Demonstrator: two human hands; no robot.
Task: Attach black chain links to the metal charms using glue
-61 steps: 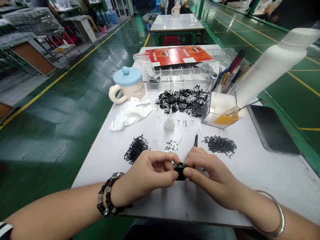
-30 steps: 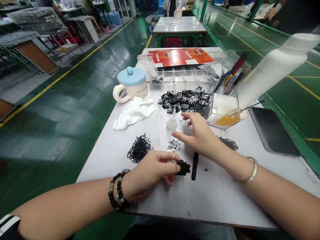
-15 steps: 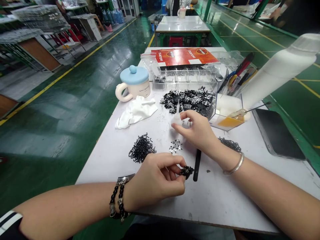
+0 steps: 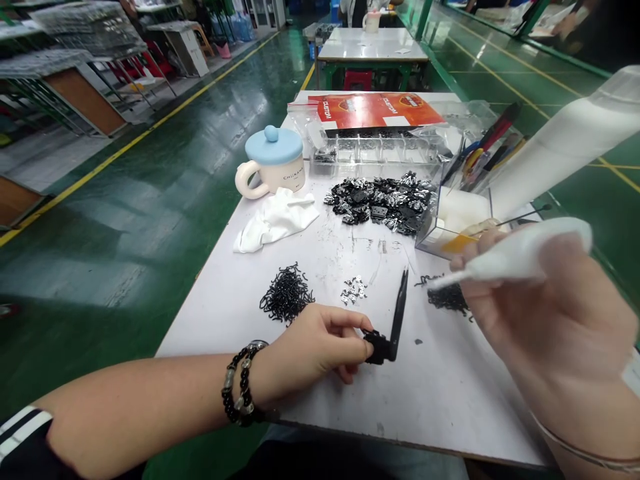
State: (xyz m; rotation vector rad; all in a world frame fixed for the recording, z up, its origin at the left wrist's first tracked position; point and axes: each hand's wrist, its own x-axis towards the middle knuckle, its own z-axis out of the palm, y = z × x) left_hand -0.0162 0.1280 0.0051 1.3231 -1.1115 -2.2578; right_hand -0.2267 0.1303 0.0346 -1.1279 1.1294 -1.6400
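My left hand (image 4: 315,350) pinches a small black part (image 4: 379,347) against the white table (image 4: 450,400) near the front edge. Black tweezers (image 4: 399,312) lie right beside that part, pointing away from me. My right hand (image 4: 545,313) is raised close to the camera on the right, closed around a small white squeeze bottle (image 4: 520,253) whose thin nozzle points left and down. A heap of black hooks (image 4: 287,295) and a few small silver pieces (image 4: 354,289) lie just beyond my left hand.
A pile of black and silver parts (image 4: 383,198), a clear compartment box (image 4: 375,152) and an orange card (image 4: 375,109) sit further back. A blue-lidded mug (image 4: 274,163) and white cloth (image 4: 275,219) are left. A clear tool holder (image 4: 457,213), another hook pile (image 4: 447,297), and a dark tablet are right.
My right hand picked the small white bottle off the table and lifted it up and to the right, near the camera. My left hand kept the black part, now beside the tweezers.
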